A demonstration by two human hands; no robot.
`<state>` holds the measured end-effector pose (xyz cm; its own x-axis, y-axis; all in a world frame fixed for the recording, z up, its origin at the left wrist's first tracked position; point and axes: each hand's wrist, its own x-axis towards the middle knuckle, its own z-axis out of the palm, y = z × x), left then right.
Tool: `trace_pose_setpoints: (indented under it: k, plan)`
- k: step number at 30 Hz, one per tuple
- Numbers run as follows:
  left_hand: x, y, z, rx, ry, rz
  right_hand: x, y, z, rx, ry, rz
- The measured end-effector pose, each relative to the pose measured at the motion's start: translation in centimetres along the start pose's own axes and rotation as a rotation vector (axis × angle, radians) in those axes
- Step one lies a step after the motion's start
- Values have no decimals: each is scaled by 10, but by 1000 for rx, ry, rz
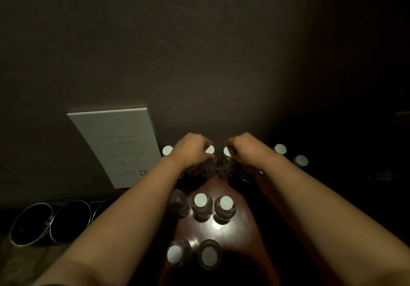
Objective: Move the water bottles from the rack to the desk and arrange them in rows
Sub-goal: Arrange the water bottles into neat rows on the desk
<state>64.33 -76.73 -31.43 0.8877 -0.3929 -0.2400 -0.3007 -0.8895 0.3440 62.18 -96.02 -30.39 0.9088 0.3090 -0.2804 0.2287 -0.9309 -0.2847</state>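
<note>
Clear water bottles [202,205] with white caps, upright on the dark tabletop [235,230].
They stand in rows through mid-frame: back row at centre, three below, two nearest the bottom edge.

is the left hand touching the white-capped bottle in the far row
Touching. The head view shows the left hand with its fingers wrapped around the bottle, just under its white cap.

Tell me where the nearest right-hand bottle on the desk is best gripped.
Grip the bottle around its neck just under the white cap, coming from above. It stands upright, and another bottle crowds its left side, so the top is freest.
</note>
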Motion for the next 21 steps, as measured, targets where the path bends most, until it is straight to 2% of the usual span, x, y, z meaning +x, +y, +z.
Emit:
trace_pose_setpoints:
  k: [4,7,9,13,16,21]
  plan:
    - [3,10,1,54,4,14,1,-1,-3,36,-11,46]
    - [5,18,5,29,10,59,1,3,-6,98,-85,96]
    - [8,24,9,-18,39,99,-4,10,-15,152,-71,118]
    - [16,35,17,-19,16,145,-19,31,-37,62,9,171]
    - [20,37,20,-45,-12,131,-30,42,-37,45,-32,220]
    - [22,36,20,-38,9,104,-39,44,-24,4,-70,164]
